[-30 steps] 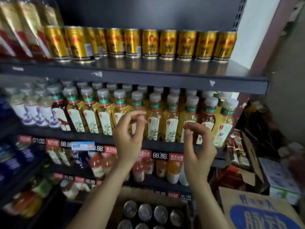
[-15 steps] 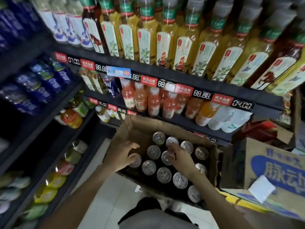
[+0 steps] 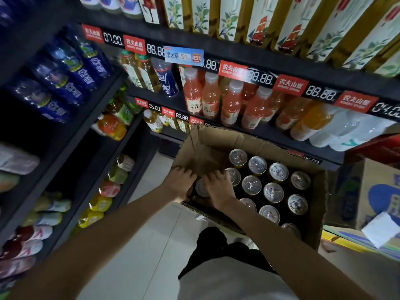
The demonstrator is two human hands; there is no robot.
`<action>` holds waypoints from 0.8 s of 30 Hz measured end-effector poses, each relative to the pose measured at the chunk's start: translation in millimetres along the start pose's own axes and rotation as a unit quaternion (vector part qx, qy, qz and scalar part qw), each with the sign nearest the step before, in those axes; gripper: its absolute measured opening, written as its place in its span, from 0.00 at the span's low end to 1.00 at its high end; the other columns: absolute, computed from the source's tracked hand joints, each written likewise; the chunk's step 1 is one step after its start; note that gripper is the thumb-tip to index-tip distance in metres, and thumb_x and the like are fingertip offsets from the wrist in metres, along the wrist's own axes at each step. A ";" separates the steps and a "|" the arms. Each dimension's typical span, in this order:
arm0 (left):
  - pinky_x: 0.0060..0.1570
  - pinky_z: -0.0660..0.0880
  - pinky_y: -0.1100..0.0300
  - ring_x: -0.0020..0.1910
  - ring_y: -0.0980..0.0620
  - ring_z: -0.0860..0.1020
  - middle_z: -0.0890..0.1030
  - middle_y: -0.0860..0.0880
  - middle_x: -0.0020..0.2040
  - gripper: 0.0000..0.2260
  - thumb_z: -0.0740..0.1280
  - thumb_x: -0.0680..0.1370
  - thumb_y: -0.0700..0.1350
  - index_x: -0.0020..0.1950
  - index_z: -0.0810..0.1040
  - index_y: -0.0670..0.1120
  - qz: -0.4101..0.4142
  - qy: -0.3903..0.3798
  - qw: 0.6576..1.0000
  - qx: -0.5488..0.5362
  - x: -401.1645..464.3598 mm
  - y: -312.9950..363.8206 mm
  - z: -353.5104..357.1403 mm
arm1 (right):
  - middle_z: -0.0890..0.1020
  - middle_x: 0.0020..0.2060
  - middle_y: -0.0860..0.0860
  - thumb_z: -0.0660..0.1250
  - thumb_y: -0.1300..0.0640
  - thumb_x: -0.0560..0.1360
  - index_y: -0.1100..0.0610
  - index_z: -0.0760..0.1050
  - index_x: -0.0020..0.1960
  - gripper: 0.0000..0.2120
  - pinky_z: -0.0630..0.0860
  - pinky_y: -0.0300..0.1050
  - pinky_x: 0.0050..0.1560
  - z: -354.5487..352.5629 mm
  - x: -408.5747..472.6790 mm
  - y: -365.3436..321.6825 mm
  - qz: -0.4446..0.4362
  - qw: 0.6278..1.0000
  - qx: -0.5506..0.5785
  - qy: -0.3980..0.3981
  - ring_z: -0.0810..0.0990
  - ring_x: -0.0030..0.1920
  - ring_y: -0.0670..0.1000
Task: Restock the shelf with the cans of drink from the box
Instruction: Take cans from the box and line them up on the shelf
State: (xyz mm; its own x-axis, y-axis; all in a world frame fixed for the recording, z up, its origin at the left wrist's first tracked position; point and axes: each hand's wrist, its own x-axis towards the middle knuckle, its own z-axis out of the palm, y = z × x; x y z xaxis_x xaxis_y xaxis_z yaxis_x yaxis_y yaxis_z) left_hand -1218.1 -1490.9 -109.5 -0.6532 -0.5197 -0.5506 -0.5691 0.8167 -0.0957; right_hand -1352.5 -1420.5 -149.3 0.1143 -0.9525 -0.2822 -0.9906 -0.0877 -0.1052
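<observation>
**Two hands at the box's left end**

Upright cans (image 3: 252, 185) fill the cardboard box (image 3: 201, 148) below the shelf (image 3: 238, 59). My left hand (image 3: 179, 185) and right hand (image 3: 218, 189) curl over the nearest cans, axes vertical; whether either has closed on one, I cannot tell.

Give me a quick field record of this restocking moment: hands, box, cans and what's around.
left hand: in the box's left end, fingers curled over a can; grip unclear
right hand: beside it, fingers spread over can tops
box: open cardboard, flaps up, on the floor by the shelves
cans: upright, silver tops, in rows
shelves: bottled drinks, red price tags
</observation>
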 end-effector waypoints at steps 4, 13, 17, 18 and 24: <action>0.57 0.66 0.52 0.56 0.46 0.74 0.74 0.46 0.59 0.21 0.69 0.72 0.52 0.62 0.69 0.47 0.004 -0.010 0.999 0.036 6.2 0.5 1.7 | 0.80 0.31 0.50 0.79 0.42 0.39 0.53 0.78 0.44 0.36 0.62 0.48 0.45 2.6 2.8 1.3 0.006 1.000 -0.009 0.022 0.78 0.38 0.54; 0.56 0.68 0.56 0.57 0.47 0.70 0.73 0.47 0.59 0.26 0.70 0.70 0.55 0.65 0.70 0.48 0.020 0.068 0.994 -0.078 -10.7 -7.3 -15.8 | 0.82 0.47 0.51 0.79 0.44 0.54 0.51 0.73 0.57 0.34 0.71 0.52 0.50 -55.7 -43.2 27.4 0.095 0.963 0.195 0.160 0.78 0.50 0.57; 0.55 0.71 0.56 0.56 0.53 0.69 0.74 0.52 0.55 0.25 0.74 0.66 0.52 0.61 0.74 0.52 -0.008 0.218 0.923 -0.317 -34.6 -16.2 -43.9 | 0.77 0.53 0.46 0.80 0.50 0.60 0.50 0.71 0.60 0.32 0.73 0.42 0.49 -94.8 -61.8 50.5 0.135 0.884 0.404 0.192 0.75 0.52 0.47; 0.55 0.71 0.55 0.55 0.53 0.70 0.75 0.53 0.54 0.24 0.75 0.65 0.51 0.60 0.76 0.52 -0.017 0.261 0.893 -0.366 -38.8 -17.6 -52.8 | 0.76 0.53 0.45 0.80 0.50 0.60 0.49 0.70 0.59 0.31 0.73 0.41 0.49 -103.4 -64.1 57.8 0.138 0.867 0.436 0.196 0.75 0.53 0.46; 0.51 0.78 0.55 0.55 0.56 0.76 0.78 0.53 0.54 0.20 0.69 0.65 0.56 0.57 0.77 0.58 -0.014 0.427 0.728 -0.537 -46.8 -26.1 -125.9 | 0.79 0.56 0.46 0.79 0.51 0.61 0.46 0.70 0.60 0.31 0.77 0.42 0.52 -177.1 -75.8 89.5 0.093 0.760 0.598 0.237 0.79 0.56 0.45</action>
State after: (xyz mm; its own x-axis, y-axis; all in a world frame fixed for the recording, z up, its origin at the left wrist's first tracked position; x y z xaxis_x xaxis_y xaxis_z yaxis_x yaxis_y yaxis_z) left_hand -1235.6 -1519.5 23.2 -0.4455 -0.8729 0.1989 -0.3504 0.3745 0.8585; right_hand -1463.2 -1407.7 31.5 -0.3389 -0.9393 -0.0530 -0.1762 0.1187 -0.9772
